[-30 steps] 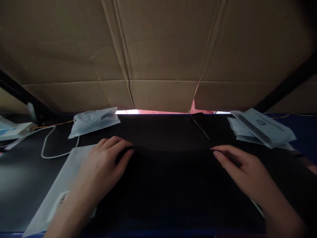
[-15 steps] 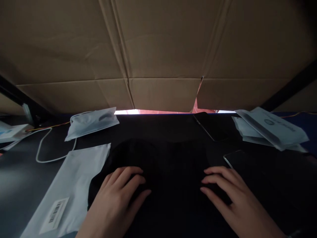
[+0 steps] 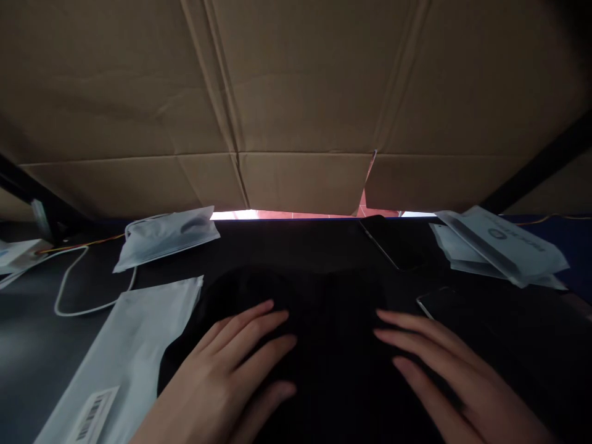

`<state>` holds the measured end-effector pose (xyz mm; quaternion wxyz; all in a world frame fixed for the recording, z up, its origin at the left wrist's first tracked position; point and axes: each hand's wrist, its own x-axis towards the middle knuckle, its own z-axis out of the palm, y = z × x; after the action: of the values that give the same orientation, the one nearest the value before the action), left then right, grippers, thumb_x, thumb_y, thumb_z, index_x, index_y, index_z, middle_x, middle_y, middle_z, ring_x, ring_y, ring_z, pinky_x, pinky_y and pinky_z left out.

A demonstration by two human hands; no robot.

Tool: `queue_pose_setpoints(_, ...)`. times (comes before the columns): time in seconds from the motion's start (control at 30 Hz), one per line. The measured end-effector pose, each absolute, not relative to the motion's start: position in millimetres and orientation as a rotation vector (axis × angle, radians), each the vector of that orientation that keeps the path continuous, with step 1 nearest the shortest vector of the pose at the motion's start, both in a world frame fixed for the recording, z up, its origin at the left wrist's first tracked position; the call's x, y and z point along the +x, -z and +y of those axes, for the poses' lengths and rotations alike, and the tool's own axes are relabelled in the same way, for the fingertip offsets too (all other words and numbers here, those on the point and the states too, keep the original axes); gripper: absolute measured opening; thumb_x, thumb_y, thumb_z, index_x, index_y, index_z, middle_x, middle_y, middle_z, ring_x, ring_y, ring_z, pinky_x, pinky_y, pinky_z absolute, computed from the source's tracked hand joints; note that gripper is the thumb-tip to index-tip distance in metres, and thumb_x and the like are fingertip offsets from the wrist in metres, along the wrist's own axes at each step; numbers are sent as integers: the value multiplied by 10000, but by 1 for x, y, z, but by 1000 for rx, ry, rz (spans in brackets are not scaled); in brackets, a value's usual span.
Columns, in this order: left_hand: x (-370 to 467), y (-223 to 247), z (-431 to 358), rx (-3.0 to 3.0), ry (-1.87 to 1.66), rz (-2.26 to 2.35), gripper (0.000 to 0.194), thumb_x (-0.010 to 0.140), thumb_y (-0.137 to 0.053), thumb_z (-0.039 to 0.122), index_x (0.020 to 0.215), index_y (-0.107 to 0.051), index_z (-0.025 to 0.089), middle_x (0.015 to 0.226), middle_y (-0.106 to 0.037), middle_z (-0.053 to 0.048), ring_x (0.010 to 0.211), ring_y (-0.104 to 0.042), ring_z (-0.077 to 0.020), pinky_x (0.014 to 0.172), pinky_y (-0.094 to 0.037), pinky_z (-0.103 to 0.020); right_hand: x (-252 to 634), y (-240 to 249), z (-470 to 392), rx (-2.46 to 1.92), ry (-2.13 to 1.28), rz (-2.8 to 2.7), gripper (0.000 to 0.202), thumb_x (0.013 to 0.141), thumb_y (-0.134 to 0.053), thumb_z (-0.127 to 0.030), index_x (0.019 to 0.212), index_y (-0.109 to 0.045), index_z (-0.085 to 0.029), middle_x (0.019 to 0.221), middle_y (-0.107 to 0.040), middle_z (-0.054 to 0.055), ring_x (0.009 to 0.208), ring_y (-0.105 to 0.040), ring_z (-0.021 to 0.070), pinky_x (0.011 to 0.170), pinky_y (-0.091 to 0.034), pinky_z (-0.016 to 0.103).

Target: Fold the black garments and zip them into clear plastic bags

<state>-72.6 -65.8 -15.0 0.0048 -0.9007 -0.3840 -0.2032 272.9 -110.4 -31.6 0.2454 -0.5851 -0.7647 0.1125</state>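
A black piece of cloth (image 3: 333, 345) is spread on the dark table in front of me; its outline mostly blends into the tabletop and its kind cannot be made out. My left hand (image 3: 222, 364) rests on its left part, fingers stretched and apart. On the right side, my right hand (image 3: 448, 364) touches the cloth with fingers extended and spread. To the left of my left hand lies a frosted plastic bag (image 3: 134, 339) with a barcode label (image 3: 92, 416), partly under the cloth's edge.
A smaller frosted bag (image 3: 169, 237) and a white cable (image 3: 69, 311) lie at the back left. Toward the right are a phone (image 3: 388, 240), a second flat dark device (image 3: 435, 299) and stacked frosted pouches (image 3: 509, 243). A cardboard wall (image 3: 300, 92) rises behind the table.
My left hand has moved slightly right over the cloth and its fingers have stretched out. My right hand's fingers have straightened, the thumb lower. The view has tilted up slightly.
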Motion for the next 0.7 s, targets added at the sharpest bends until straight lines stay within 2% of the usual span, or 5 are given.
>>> queue_pose_setpoints(0.07, -56, 18, -52, -2808, 524, -1194, 491, 1114, -562, 482, 1572, -608, 313, 1645, -612, -59, 1527, -573, -365, 1120, -620, -574, 253, 29, -87, -1565, -289, -2220, 463, 1141, -488, -427, 1593, -581, -470, 1686, -565, -27, 1540, -565, 315, 1191, -571, 584)
queue_pose_setpoints(0.17, -46, 34, -37, -2798, 388, -1254, 676, 1114, -524, 588, 1707, -428, 277, 1724, -489, -133, 1573, -499, -412, 1140, -574, -664, 237, 38, -64, -1614, -355, -2332, 539, 1167, -434, -468, 1700, -435, -385, 1763, -436, -15, 1649, -384, 308, 1281, -444, 628)
queue_pose_setpoints(0.37, -52, 61, -30, -2737, 411, -1408, 718, 1124, -494, 593, 1759, -287, 331, 1773, -410, -124, 1615, -438, -394, 1184, -529, -657, 242, 60, -51, -1695, -337, -2359, 547, 1182, -382, -461, 1714, -405, -335, 1785, -364, 16, 1669, -304, 317, 1326, -305, 689)
queue_pose_setpoints(0.57, -61, 41, -27, -2731, 431, -1401, 632, 1130, -490, 517, 1717, -412, 296, 1695, -542, -105, 1575, -507, -385, 1132, -587, -617, 254, 50, -44, -1657, -292, -2334, 552, 1171, -416, -469, 1714, -403, -371, 1788, -381, -2, 1667, -336, 314, 1311, -371, 678)
queue_pose_setpoints(0.7, -66, 19, -1, -2609, 417, -1495, 511, 1131, -449, 403, 1598, -590, 253, 1633, -619, -113, 1504, -585, -397, 1063, -608, -610, 265, 41, -19, -1669, -161, -2240, 529, 1156, -421, -388, 1669, -503, -293, 1743, -487, 45, 1624, -442, 319, 1235, -499, 634)
